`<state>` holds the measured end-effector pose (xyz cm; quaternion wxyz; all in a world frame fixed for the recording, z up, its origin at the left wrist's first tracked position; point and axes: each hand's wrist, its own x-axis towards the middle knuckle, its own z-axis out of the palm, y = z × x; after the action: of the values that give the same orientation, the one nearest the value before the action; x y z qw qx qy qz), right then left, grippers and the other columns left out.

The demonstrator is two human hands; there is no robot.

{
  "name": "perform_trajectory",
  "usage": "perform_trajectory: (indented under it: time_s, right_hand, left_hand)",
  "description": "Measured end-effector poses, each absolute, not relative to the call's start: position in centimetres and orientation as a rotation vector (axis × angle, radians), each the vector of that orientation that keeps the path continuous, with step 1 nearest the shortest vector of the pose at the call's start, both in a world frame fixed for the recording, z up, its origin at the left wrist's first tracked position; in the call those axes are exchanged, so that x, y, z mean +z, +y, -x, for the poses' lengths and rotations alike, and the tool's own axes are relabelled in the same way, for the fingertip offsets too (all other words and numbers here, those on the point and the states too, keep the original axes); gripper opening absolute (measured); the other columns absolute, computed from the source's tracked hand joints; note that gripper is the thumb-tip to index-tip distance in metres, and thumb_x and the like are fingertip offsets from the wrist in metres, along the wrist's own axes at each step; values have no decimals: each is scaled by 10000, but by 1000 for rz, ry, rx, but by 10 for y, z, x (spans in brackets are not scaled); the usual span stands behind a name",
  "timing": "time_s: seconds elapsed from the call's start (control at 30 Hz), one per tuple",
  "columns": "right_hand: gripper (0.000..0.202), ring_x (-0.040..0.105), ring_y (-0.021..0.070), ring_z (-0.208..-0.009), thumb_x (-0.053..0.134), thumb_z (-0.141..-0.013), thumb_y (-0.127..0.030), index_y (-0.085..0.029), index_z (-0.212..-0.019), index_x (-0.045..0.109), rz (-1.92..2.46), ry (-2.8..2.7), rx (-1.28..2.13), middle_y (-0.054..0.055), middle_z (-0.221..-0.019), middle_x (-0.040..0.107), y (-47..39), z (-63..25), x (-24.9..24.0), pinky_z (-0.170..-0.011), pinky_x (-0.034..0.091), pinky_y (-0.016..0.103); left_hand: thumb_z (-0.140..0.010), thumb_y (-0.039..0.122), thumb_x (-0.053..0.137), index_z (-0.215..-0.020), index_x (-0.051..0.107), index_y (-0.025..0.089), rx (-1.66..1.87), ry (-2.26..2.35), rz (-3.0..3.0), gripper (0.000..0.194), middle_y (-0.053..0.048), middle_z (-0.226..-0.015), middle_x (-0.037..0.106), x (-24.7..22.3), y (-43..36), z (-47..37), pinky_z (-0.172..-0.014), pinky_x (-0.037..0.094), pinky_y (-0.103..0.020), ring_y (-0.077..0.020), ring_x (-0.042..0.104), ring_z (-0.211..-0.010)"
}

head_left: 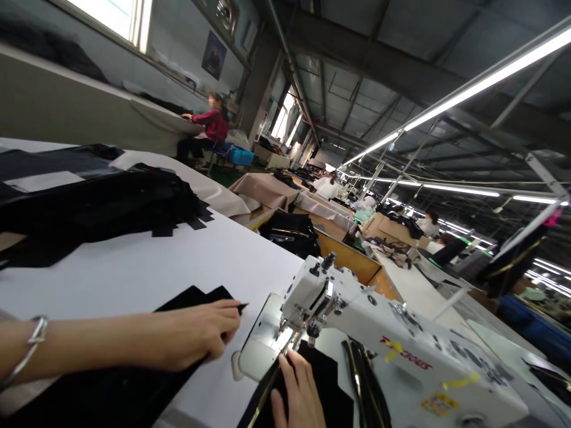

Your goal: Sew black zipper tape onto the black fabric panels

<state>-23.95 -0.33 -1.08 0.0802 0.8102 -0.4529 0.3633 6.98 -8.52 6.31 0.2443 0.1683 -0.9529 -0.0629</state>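
Observation:
My left hand [198, 334] reaches across the white table [147, 267] and pinches the tip of a flat black fabric piece [196, 296]; a silver bangle [32, 345] sits on that wrist. My right hand [298, 392] lies flat on black fabric [328, 380] just in front of the needle of the white sewing machine [357, 333]. The fabric under it has a gold-coloured edge running toward the presser foot.
A heap of black fabric pieces [102, 205] lies at the table's far left. Another black bundle [289, 229] sits in a wooden bin beyond the machine. Other people work at tables in the background, one in a red shirt [213, 125].

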Motion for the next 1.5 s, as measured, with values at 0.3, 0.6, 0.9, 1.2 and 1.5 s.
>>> perform_trajectory:
  time_s: [0.3, 0.6, 0.9, 1.2, 1.5]
  right_hand:
    - [540, 555, 325, -1252, 673, -812, -314, -243, -1337, 564, -2511, -1349, 894, 122, -1343, 565, -5, 224, -30, -1002, 553, 438]
    - [697, 530, 266, -1287, 647, -736, -187, -260, -1412, 494, -2600, -1302, 893, 84, -1402, 517, -11, 229, -48, -1052, 522, 393]
    - [512, 587, 240, -1242, 626, -902, -438, -227, -1364, 564, -2547, -1114, 813, 106, -1316, 606, -10, 234, -45, -1011, 543, 338]
    - [396, 635, 251, -1180, 589, -891, -363, -222, -1257, 645, -2504, -1091, 869, 104, -1263, 654, -8, 228, -36, -939, 590, 341]
    - [328, 688, 255, -1064, 476, -880, -274, -208, -1096, 715, -2369, -1146, 1078, 101, -1146, 705, -4, 212, -29, -839, 629, 364]
  left_hand:
    - [-849, -55, 504, -876, 627, 250, -548, -2565, -514, 330, 9, -1146, 601, 24, -40, -11, -961, 503, -221, -149, 579, -1081]
    - [-1020, 152, 379, -1558, 257, 145, 521, -2357, -641, 551, -80, -1358, 612, -51, -33, -13, -1048, 475, -233, -190, 578, -1242]
    - [-891, 29, 422, -1373, 531, 144, 474, -2507, -500, 507, -33, -1366, 612, -4, -48, -7, -1091, 441, -261, -174, 573, -1251]
    - [-862, -33, 355, -1356, 524, 119, 477, -2478, -435, 543, -42, -1353, 618, -1, -50, -8, -1208, 288, -273, -144, 480, -1345]
    - [-865, -10, 406, -1359, 512, 175, 331, -2509, -414, 538, -35, -1335, 626, 6, -53, -10, -1214, 278, -296, -144, 505, -1319]
